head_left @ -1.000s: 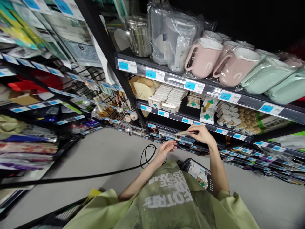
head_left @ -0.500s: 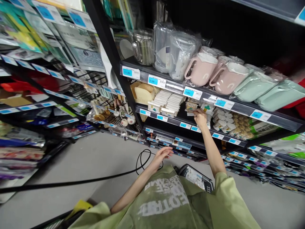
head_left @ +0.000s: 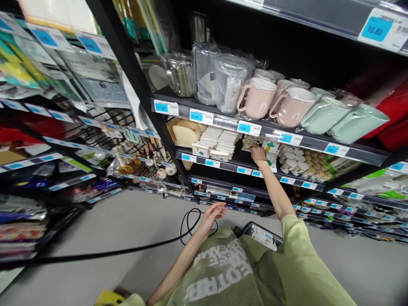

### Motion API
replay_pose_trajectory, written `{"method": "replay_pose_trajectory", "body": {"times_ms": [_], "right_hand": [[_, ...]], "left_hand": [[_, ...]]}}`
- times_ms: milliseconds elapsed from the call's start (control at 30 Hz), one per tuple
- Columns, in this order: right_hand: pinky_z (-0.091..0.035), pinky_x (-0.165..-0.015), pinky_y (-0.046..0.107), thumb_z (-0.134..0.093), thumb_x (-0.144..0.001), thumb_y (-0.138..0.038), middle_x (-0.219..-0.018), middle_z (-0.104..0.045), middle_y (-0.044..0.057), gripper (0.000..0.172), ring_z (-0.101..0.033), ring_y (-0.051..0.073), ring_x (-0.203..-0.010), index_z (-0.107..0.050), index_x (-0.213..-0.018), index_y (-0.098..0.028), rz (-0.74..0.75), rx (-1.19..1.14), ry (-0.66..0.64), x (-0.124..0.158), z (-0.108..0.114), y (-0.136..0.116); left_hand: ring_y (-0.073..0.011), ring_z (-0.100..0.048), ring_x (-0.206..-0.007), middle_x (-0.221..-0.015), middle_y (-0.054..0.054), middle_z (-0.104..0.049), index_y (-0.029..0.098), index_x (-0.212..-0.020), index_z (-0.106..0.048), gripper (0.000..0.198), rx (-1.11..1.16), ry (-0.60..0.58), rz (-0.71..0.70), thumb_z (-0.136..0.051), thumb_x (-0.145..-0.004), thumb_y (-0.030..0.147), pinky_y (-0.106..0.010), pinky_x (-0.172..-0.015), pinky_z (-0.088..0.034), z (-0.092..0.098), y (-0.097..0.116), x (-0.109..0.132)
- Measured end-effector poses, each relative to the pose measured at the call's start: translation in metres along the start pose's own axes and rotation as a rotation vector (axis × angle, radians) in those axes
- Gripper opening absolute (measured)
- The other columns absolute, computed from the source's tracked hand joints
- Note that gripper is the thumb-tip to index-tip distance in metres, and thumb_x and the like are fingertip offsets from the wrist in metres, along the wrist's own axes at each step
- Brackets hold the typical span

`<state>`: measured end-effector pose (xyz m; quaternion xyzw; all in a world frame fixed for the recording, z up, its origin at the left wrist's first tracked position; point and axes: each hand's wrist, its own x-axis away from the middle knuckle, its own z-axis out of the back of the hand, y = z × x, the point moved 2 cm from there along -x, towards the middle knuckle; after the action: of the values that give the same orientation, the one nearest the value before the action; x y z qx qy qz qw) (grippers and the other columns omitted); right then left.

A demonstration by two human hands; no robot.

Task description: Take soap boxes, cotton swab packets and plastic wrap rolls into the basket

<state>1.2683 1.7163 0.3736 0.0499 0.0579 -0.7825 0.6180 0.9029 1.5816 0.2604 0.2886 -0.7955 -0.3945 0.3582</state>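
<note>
My right hand (head_left: 256, 153) reaches into the second shelf and rests on a small pack (head_left: 249, 143) lying beside rows of white boxes (head_left: 219, 142); its fingers are curled on the pack. Right of it stand packs with green crosses (head_left: 272, 148). My left hand (head_left: 214, 212) hangs low in front of my green shirt, fingers loosely apart, holding nothing. A black basket (head_left: 261, 235) with goods sits on the floor by my right side.
Pink mugs (head_left: 256, 97), mint jugs (head_left: 347, 121) and wrapped clear jugs (head_left: 228, 83) fill the shelf above, behind blue price tags (head_left: 249, 128). A black cable (head_left: 188, 223) loops over the grey floor. Wire racks (head_left: 140, 157) of small goods stand to the left.
My right hand rose from the low shelf, where it pinched a thin item, up to the second shelf and now lies on a small pack. The left hand dropped slightly.
</note>
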Motion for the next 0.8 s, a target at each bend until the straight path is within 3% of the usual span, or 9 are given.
{"method": "replay_pose_trajectory", "body": {"times_ms": [167, 267, 400, 500, 567, 633, 800], "right_hand": [[-0.05, -0.111, 0.037, -0.054, -0.1, -0.009, -0.138, -0.071, 0.015, 0.039, -0.064, 0.026, -0.128, -0.073, -0.133, -0.015, -0.042, -0.077, -0.022, 0.005, 0.005, -0.01], [-0.048, -0.117, 0.043, -0.064, -0.098, -0.018, -0.142, -0.069, 0.014, 0.039, -0.059, 0.029, -0.135, -0.072, -0.136, -0.016, -0.049, -0.187, 0.077, 0.021, 0.014, -0.017], [-0.046, -0.119, 0.044, -0.064, -0.099, -0.024, -0.137, -0.071, 0.01, 0.029, -0.061, 0.026, -0.133, -0.078, -0.124, -0.021, 0.031, -0.485, 0.321, 0.074, 0.037, -0.032], [-0.055, -0.107, 0.041, -0.066, -0.1, -0.038, -0.122, -0.077, 0.009, 0.026, -0.071, 0.024, -0.115, -0.08, -0.114, -0.022, -0.004, -0.753, 0.412, 0.133, 0.046, -0.041], [-0.06, -0.095, 0.037, -0.069, -0.097, -0.047, -0.112, -0.079, 0.008, 0.031, -0.074, 0.022, -0.1, -0.08, -0.11, -0.022, -0.124, -0.931, 0.432, 0.175, 0.038, -0.043], [-0.061, -0.086, 0.034, -0.074, -0.091, -0.054, -0.104, -0.08, 0.008, 0.039, -0.076, 0.021, -0.09, -0.079, -0.109, -0.02, -0.324, -1.101, 0.457, 0.219, 0.017, -0.039], [-0.06, -0.076, 0.031, -0.077, -0.075, -0.063, -0.1, -0.079, 0.012, 0.058, -0.074, 0.019, -0.081, -0.071, -0.109, -0.016, -1.076, -1.291, 0.627, 0.357, -0.073, -0.043]], "left_hand": [[-0.023, -0.07, -0.092, -0.103, -0.011, -0.077, 0.021, -0.113, -0.08, 0.047, -0.041, -0.06, 0.023, -0.083, -0.081, 0.054, -0.031, -0.079, -0.053, 0.004, 0.005, 0.002], [-0.0233, -0.07, -0.091, -0.101, -0.011, -0.077, 0.02, -0.11, -0.08, 0.048, -0.06, -0.07, 0.048, -0.085, -0.078, 0.055, -0.031, -0.078, -0.053, 0.007, 0.006, -0.001], [-0.0233, -0.07, -0.089, -0.099, -0.011, -0.077, 0.019, -0.108, -0.08, 0.049, -0.091, -0.114, 0.108, -0.086, -0.075, 0.055, -0.031, -0.077, -0.053, 0.008, 0.007, -0.003], [-0.0231, -0.07, -0.089, -0.099, -0.011, -0.077, 0.019, -0.107, -0.079, 0.048, -0.126, -0.177, 0.168, -0.085, -0.075, 0.055, -0.031, -0.078, -0.053, 0.008, 0.009, 0.002], [-0.0234, -0.07, -0.09, -0.1, -0.011, -0.077, 0.019, -0.108, -0.078, 0.048, -0.149, -0.227, 0.202, -0.084, -0.077, 0.054, -0.032, -0.078, -0.053, 0.01, 0.011, 0.007], [-0.0238, -0.071, -0.091, -0.101, -0.011, -0.077, 0.019, -0.108, -0.078, 0.047, -0.172, -0.271, 0.231, -0.084, -0.077, 0.054, -0.032, -0.078, -0.052, 0.012, 0.013, 0.012], [-0.0232, -0.071, -0.089, -0.098, -0.011, -0.077, 0.018, -0.106, -0.076, 0.048, -0.224, -0.318, 0.313, -0.084, -0.075, 0.053, -0.032, -0.078, -0.052, 0.024, 0.013, 0.029]]}}
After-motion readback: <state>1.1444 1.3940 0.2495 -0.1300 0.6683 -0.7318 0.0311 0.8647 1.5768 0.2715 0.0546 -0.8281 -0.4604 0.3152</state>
